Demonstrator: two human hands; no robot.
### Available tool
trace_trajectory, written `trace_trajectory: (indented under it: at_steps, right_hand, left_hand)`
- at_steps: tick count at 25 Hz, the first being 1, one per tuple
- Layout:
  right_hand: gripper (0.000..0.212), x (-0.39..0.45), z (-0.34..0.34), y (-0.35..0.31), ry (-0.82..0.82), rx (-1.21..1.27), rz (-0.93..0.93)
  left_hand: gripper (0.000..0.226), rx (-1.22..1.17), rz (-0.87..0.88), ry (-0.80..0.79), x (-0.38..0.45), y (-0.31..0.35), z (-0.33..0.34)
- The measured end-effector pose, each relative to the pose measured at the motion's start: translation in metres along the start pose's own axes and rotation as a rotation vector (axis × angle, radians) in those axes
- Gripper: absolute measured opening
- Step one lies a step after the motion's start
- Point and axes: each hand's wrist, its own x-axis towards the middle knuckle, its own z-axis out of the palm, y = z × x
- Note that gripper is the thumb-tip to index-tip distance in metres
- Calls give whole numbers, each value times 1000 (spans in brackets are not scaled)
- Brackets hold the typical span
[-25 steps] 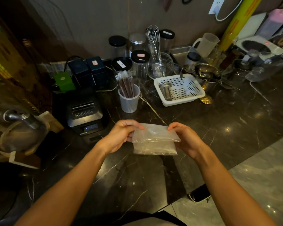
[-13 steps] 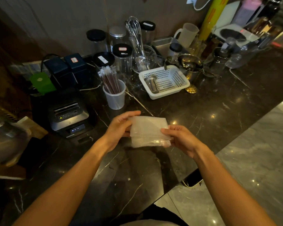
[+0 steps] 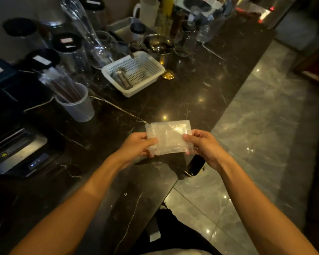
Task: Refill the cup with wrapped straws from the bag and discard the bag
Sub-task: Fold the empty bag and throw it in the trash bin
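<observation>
A clear plastic bag (image 3: 168, 138), folded flat into a small rectangle, is held above the counter's front edge. My left hand (image 3: 136, 145) pinches its left side and my right hand (image 3: 203, 146) pinches its right side. No straws show inside it. A translucent cup (image 3: 77, 105) stands on the dark marble counter to the left, holding a bundle of wrapped dark straws (image 3: 62, 84) that lean to the upper left.
A white perforated basket (image 3: 134, 72) with a metal cup stands behind the bag. Jars, a whisk and jugs crowd the back of the counter (image 3: 191, 89). A receipt printer (image 3: 17, 150) sits at the left. Grey tiled floor (image 3: 256, 135) lies to the right.
The view has swung right and moved closer. Both hands have carried the folded bag rightward toward the counter's edge, and the bag looks folded more compactly.
</observation>
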Motion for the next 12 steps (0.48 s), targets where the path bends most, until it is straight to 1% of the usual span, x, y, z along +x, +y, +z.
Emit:
trace_trajectory:
  at_steps: [1, 3, 4, 5, 8, 9, 12]
  right_hand:
    - [11, -5, -10, 3, 15, 64, 21]
    - [25, -13, -32, 10, 24, 189, 50]
    - [31, -17, -42, 14, 25, 211, 57]
    - [32, -19, -53, 18, 37, 200, 57]
    - [18, -20, -85, 29, 135, 90, 37]
    - [15, -19, -95, 32, 159, 76, 25]
    - [12, -10, -135, 37, 195, 94, -2]
  left_hand:
    - [22, 15, 14, -3, 5, 2, 9]
    - [27, 49, 30, -12, 17, 5, 29]
    - [28, 65, 32, -19, 22, 7, 39]
    - [28, 75, 28, -30, 26, 9, 50]
    - [16, 58, -50, -56, 35, 15, 88]
    - [17, 40, -84, -77, 38, 17, 102]
    - [39, 132, -105, -123, 61, 14, 147]
